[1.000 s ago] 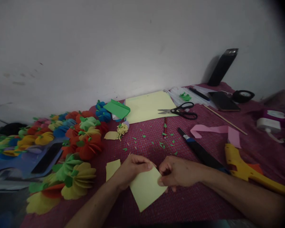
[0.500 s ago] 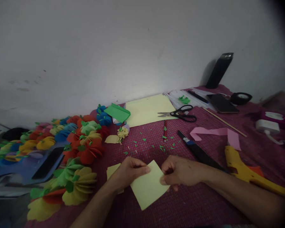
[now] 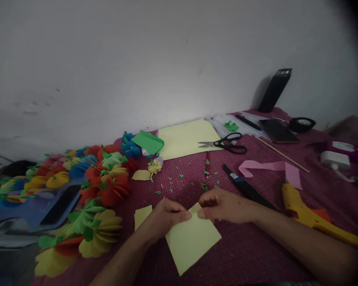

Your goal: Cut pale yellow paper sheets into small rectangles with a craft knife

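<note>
A square of pale yellow paper [image 3: 193, 240] is held up in front of me, tilted with one corner pointing away. My left hand [image 3: 168, 216] pinches its upper left edge between thumb and fingers. On the far corner, my right hand [image 3: 216, 205] pinches the same sheet, thumb on top and close to the left thumb. The fingers beneath the paper are hidden. Other yellow paper pieces [image 3: 142, 215] lie on the table beside my left hand, partly covered by it. Small green paper scraps [image 3: 203, 186] are scattered just beyond both hands.
Black-handled scissors [image 3: 226, 143] rest on a large yellow sheet [image 3: 185, 139] by the wall. Colourful paper flowers [image 3: 113, 186] crowd the left side. To the right lie a black-handled knife-like tool [image 3: 250, 192], a pink strip [image 3: 265, 165], a yellow glue gun [image 3: 304, 210] and a thin stick [image 3: 282, 153].
My right hand has moved from the paper's right edge up to its far corner, nearer my left thumb. The sheet has shifted slightly right and toward me.
</note>
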### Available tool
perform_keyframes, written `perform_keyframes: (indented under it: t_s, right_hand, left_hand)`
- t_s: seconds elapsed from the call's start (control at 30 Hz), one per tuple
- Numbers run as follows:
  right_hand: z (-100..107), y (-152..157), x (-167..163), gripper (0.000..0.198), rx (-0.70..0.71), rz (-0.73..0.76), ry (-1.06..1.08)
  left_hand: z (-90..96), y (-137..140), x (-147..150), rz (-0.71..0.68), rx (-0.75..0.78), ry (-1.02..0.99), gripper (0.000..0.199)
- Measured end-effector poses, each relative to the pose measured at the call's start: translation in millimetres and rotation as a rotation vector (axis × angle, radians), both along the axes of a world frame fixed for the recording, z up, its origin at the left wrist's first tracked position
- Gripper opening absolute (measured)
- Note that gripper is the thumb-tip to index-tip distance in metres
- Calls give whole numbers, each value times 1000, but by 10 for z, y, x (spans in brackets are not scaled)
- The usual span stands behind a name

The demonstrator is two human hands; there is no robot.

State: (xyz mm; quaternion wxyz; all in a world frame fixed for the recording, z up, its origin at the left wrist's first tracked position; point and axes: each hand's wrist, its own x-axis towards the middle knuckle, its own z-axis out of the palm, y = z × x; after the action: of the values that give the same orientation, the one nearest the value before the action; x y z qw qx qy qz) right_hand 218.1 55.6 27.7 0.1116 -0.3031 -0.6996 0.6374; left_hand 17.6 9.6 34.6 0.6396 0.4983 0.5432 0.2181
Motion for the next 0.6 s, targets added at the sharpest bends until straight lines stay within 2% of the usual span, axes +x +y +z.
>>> perform_keyframes:
  t_s: [0.2,0.43,0.5,0.6]
  right_hand:
    - [-49,17,-52,23,26,-161,58]
    - [75,215,154,26,51,-309,75]
    - [91,249,195,27,60,-328,97]
    - [84,270,211,28,44,-401,143]
  left_hand:
    - [-23,16,17,-26,49,44,36]
    - [65,98,-148,1,144,1,33]
    - [119,105,-194,31,166,4,33]
    - [157,94,-214,151,209,-10,32]
